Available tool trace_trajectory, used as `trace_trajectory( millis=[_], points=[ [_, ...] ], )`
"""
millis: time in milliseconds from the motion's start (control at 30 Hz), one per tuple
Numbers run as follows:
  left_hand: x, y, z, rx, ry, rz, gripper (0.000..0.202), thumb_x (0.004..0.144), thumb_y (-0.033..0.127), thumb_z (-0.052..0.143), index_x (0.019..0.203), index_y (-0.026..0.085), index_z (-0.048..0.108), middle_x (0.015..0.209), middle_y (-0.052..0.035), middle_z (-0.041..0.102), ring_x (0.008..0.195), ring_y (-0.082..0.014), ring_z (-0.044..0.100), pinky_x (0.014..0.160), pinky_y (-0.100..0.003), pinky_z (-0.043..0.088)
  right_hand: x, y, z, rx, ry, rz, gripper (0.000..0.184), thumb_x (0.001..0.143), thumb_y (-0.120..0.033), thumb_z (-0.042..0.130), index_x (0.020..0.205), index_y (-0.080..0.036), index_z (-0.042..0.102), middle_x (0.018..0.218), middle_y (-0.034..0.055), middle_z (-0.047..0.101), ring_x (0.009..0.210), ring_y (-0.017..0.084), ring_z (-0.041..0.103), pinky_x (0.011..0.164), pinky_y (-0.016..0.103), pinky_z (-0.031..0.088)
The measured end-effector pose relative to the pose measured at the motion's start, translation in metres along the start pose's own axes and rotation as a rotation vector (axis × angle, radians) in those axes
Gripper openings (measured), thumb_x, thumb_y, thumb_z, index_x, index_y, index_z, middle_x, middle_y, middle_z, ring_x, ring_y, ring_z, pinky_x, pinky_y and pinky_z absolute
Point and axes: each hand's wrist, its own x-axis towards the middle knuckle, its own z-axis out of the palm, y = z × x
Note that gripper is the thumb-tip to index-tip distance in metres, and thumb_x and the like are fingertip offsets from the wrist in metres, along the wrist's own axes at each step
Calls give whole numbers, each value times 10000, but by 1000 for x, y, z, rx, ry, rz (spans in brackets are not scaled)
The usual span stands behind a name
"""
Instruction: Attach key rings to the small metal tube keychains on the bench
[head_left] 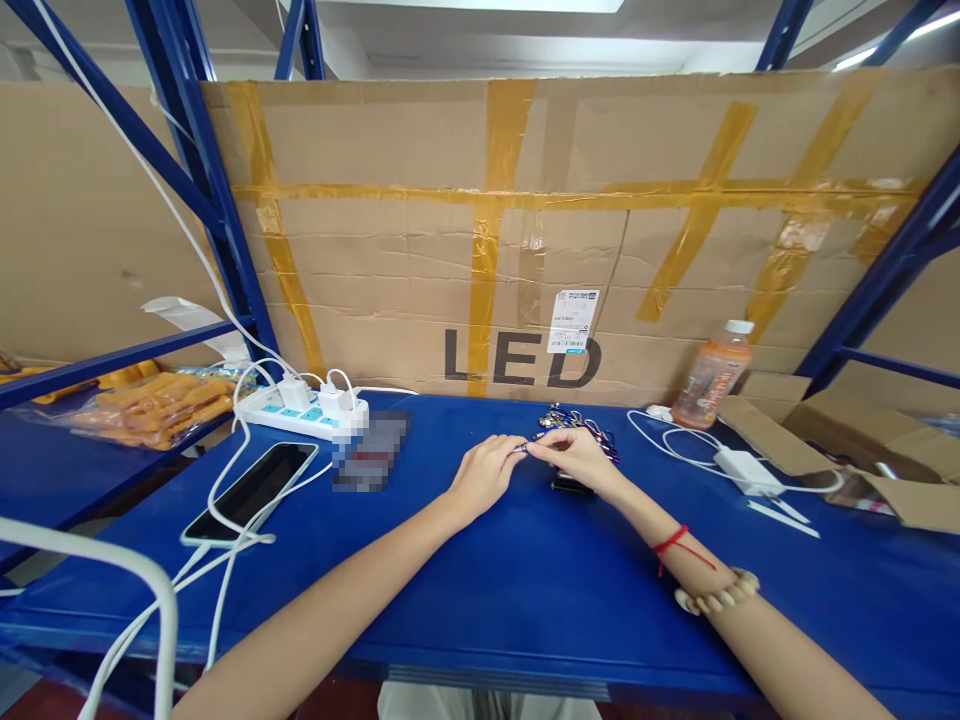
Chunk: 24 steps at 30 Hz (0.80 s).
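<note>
Above the middle of the blue table, my left hand [484, 474] and my right hand [577, 458] meet at the fingertips. The fingers of both are closed in a pinch around a tiny shiny piece [520, 449], too small to make out. Just behind my right hand lies a pile of small metal pieces with coloured parts [592, 428], partly covered by that hand. A black object [571, 484] shows under my right palm, most of it hidden.
To the left are a white power strip [300, 412] with chargers, a phone [255, 490] under white cables, and a blurred-out dark item [373, 452]. A bottle [712, 375], a white adapter [750, 470] and an open cardboard box [885, 430] stand right. Taped cardboard [375, 270] backs the table.
</note>
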Motion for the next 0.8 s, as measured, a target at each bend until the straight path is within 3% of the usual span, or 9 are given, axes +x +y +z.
trace_trajectory(
  millis=[167, 333, 467, 633, 800],
  points=[
    [1, 1, 0, 29, -5, -9, 253, 933, 248, 347, 1036, 199, 573, 997, -35, 651, 906, -167, 598, 807, -293, 484, 1, 3, 0, -30, 75, -189, 363, 593, -453, 734, 776, -140, 709, 681, 38, 627, 454, 71, 454, 427, 220, 376],
    [0, 5, -4, -21, -44, -53, 275, 943, 260, 312, 1062, 212, 554, 1038, -22, 637, 954, -151, 597, 826, -272, 478, 0, 1, 0, 28, -10, -335, 248, 676, -385, 705, 810, -178, 731, 778, 58, 631, 538, 98, 525, 465, 232, 453],
    [-1, 6, -7, -77, -69, -89, 288, 951, 292, 288, 1116, 257, 521, 1103, 10, 618, 991, -138, 592, 851, -261, 469, 0, 0, -3, 108, -88, -321, 193, 665, -349, 721, 772, -189, 736, 801, 60, 631, 564, 101, 534, 436, 220, 451],
    [-1, 7, -11, -161, -112, -35, 277, 953, 300, 286, 1122, 248, 498, 1135, -3, 595, 1023, -144, 572, 876, -263, 449, 0, 0, -5, 218, -117, -266, 118, 632, -299, 750, 689, -197, 731, 766, 35, 624, 496, 65, 510, 425, 208, 442],
    [-2, 5, -11, -152, -136, 26, 283, 952, 279, 276, 1123, 206, 488, 1023, -43, 581, 936, -159, 575, 826, -279, 456, -1, 0, -5, 250, -142, -237, 112, 607, -274, 766, 678, -195, 731, 769, 28, 618, 495, 57, 512, 429, 202, 443]
  ],
)
